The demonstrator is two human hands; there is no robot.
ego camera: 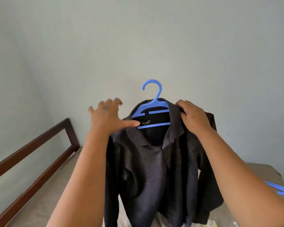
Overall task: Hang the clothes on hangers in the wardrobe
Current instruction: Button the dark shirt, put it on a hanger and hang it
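1. Blue plastic hanger (152, 108) held up in front of a pale green wall (154, 38), hook uppermost and curling over to the left, both bars showing inside the open collar.
2. Draped on that hanger: dark shirt (154, 161) with a fine dotted weave, collar spread, front hanging open, white brand label just below the hanger's upper bar.
3. To the right of the hanger: right hand (193, 115), fingers curled and clamped on the shirt's shoulder where it lies over the hanger's end.
4. To the left of the hanger: left hand (108, 117), blurred, fingers spread apart and gripping nothing, thumb stretched toward the hanger's lower bar and lying over the shirt's collar edge; contact with the fabric hard to tell.
5. Below the hanger, behind the shirt's hem: bed (56, 194) under a beige sheet.
6. Far left of the hanger and lower: dark wooden bed rail (39, 145) running along the wall.
7. Lower right of the hanger, past the right forearm: more blue hangers (280, 190) lying on the bed, partly hidden by that forearm.
8. No wardrobe visible from the head camera.
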